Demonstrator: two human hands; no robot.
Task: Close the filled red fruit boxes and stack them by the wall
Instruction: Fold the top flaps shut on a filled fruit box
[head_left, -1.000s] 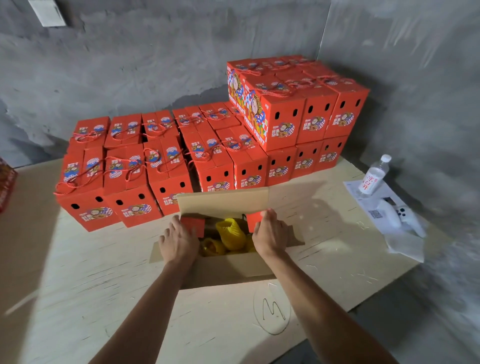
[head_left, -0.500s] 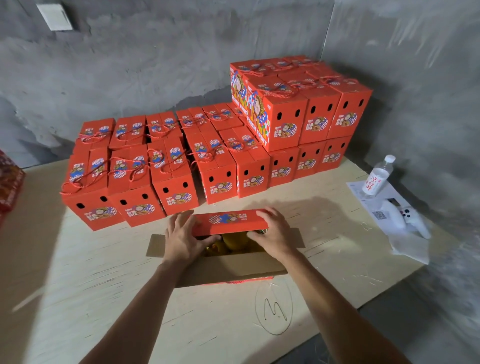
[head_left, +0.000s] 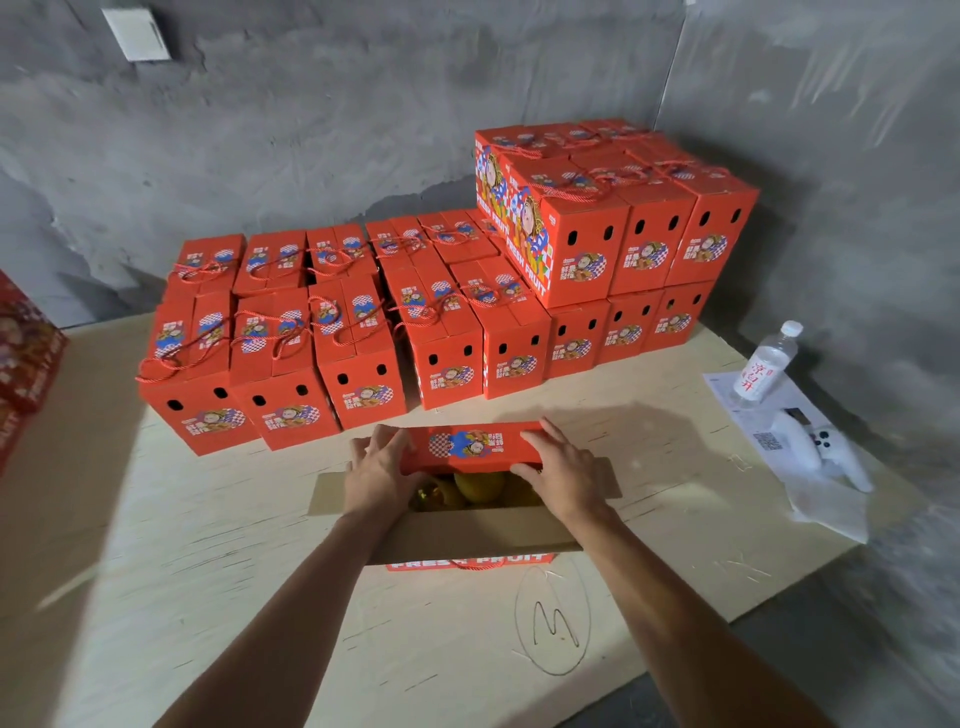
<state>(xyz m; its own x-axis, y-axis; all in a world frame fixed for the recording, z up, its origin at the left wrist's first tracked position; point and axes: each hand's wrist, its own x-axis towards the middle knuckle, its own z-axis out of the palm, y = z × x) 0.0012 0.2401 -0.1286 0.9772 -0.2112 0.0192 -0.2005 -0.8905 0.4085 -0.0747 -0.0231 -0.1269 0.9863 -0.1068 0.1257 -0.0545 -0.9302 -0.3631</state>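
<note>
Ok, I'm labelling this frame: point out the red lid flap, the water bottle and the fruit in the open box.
red lid flap (head_left: 470, 447), head view, printed top face.
water bottle (head_left: 763, 370), head view, label.
fruit (head_left: 480, 487), head view, top of the yellow piece.

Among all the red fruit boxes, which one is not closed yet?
The box nearest the person, apart from the stacks by the wall. Both hands, left hand and right hand, fold its far flap; yellow fruit shows inside.
</note>
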